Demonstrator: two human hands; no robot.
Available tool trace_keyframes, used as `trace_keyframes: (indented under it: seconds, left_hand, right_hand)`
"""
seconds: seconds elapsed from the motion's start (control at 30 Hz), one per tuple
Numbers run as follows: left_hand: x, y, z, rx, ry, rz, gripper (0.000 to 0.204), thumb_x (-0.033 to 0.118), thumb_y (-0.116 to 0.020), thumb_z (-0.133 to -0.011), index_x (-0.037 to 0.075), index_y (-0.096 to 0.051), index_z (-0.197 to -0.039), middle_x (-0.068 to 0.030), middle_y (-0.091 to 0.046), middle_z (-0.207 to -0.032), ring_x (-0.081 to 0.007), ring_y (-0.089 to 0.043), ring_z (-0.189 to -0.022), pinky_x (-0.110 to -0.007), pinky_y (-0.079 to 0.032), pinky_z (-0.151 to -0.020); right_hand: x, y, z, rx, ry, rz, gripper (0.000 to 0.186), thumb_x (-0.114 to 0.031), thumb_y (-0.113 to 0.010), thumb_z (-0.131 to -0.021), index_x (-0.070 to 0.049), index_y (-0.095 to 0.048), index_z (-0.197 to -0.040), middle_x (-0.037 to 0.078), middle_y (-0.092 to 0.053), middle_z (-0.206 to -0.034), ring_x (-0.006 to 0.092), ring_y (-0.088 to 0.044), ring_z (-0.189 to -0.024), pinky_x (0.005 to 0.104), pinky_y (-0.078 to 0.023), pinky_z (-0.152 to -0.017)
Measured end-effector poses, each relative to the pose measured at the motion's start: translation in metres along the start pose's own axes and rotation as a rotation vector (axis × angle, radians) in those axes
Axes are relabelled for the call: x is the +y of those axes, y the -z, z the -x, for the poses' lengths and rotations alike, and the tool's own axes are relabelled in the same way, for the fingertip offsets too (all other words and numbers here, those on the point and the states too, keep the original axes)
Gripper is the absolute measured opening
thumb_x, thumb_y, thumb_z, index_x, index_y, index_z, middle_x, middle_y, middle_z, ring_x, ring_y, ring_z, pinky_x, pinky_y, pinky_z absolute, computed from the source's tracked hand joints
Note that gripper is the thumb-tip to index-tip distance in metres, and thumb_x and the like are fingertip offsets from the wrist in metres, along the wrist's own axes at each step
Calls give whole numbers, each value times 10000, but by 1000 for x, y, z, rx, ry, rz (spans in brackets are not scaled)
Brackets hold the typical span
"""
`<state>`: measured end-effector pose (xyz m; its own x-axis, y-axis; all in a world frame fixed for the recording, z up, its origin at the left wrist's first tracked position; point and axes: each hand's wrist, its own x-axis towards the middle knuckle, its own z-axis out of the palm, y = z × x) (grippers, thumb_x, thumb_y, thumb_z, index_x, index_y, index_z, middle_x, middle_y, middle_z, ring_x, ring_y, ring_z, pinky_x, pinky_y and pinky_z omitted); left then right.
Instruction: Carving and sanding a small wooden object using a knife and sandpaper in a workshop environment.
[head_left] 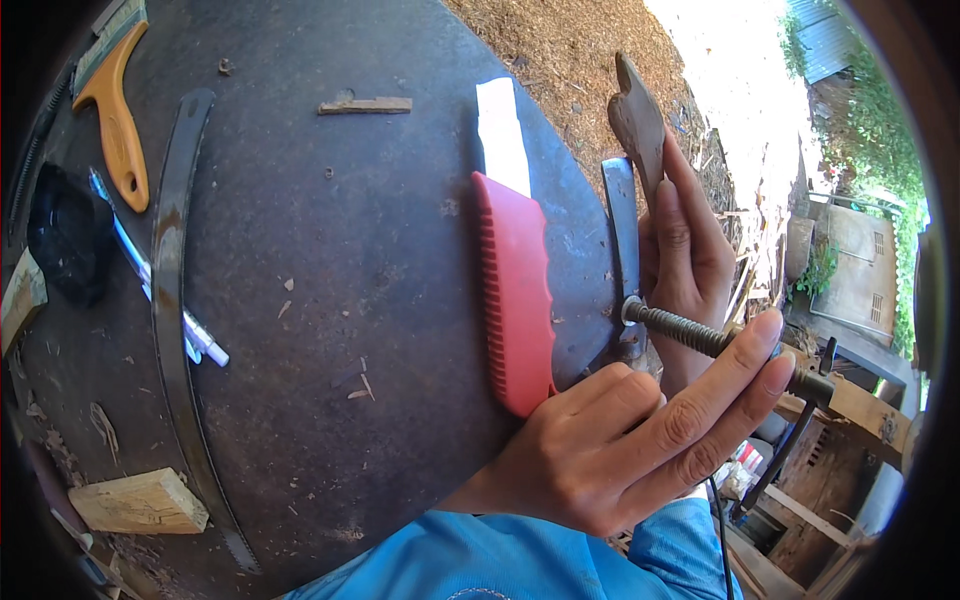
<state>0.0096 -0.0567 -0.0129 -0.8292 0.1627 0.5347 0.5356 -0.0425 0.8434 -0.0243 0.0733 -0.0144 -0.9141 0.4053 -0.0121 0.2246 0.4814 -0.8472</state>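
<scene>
Far left of the frame, on your round dark bench (330,250): an orange-handled brush (115,110) at upper left, a black lump (65,245) below it, a white-and-blue pen (165,290) next to that, and a long curved saw blade (170,300) running top to bottom. A pale wood block (140,502) lies at lower left, a thin wood sliver (365,105) at upper centre.

Centre: a red-handled tool with a white blade (512,270) lies flat on the bench, handle pointing toward the lower edge of the frame, blade toward the top.

Your left hand (620,440) comes in from lower centre on a blue sleeve (520,560). Palm faces down, the shorter fingers curled under near the red handle's lower end. The two long fingers are stretched out to the right and rest across the threaded screw (700,338) of a vise at the bench's right edge. Fingers lie over the screw; whether they close around it, you cannot tell.

Right of centre: your right hand (690,255) is just above the screw, fingers upright and closed around a brown piece of wood (638,125). The wood stands on end, its pointed top reaching the upper centre-right of the frame, its lower part down beside the metal vise jaw (620,215). The wood is just beside and above the left hand's fingertips; the two hands are near each other with the screw between.

Far right: sawdust ground, wooden frames and greenery, bent by the lens.
</scene>
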Motion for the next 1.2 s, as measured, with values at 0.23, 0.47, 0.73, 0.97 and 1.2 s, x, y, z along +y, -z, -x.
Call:
trace_keyframes:
  seconds: [0.23, 0.47, 0.73, 0.97, 1.2]
  left_hand:
    - [-1, -3, 1, -33, -54, 35, 361, 77, -628, -986, 113, -692, -1340, -37, -660, -1400, -37, -344, -588, -163, -405, -541]
    - [-2, -10, -2, 82, -43, 29, 297, 115, -694, -963, 128, -750, -1254, 2, -735, -1295, -10, -320, -559, -143, -303, -474]
    - [-3, 4, 4, -71, -41, 33, 435, 7, -550, -1002, 64, -621, -1427, -85, -589, -1499, -79, -385, -619, -195, -478, -581]
    - [-6, 12, 5, -127, -41, 25, 439, 6, -552, -993, 72, -629, -1420, -76, -601, -1486, -77, -374, -616, -188, -467, -573]
    - [-7, 5, 2, -100, -102, -44, 425, 4, -566, -984, 70, -651, -1396, -79, -613, -1471, -73, -366, -603, -177, -451, -556]
  right_hand:
    - [3, 9, -2, 18, -1, -88, 400, -149, -540, -1094, -64, -564, -1484, -66, -555, -770, 2, -395, -592, 188, -268, -526]
    - [2, 14, -12, -43, 565, 552, 442, -64, -531, -1075, -108, -543, -1515, 45, -745, -1106, 47, -603, -800, 228, -489, -688]
    - [-1, 5, -5, -58, 15, -115, 419, -155, -544, -1091, -84, -545, -1504, -38, -650, -810, 11, -480, -614, 193, -335, -529]
    - [2, 4, -4, -71, 60, 91, 420, -181, -540, -1097, -91, -543, -1507, -52, -549, -732, -1, -394, -583, 191, -267, -529]
    - [14, 10, -17, -132, 678, 389, 435, -108, -537, -1087, -70, -522, -1520, 112, -720, -1224, 6, -561, -804, 179, -447, -702]
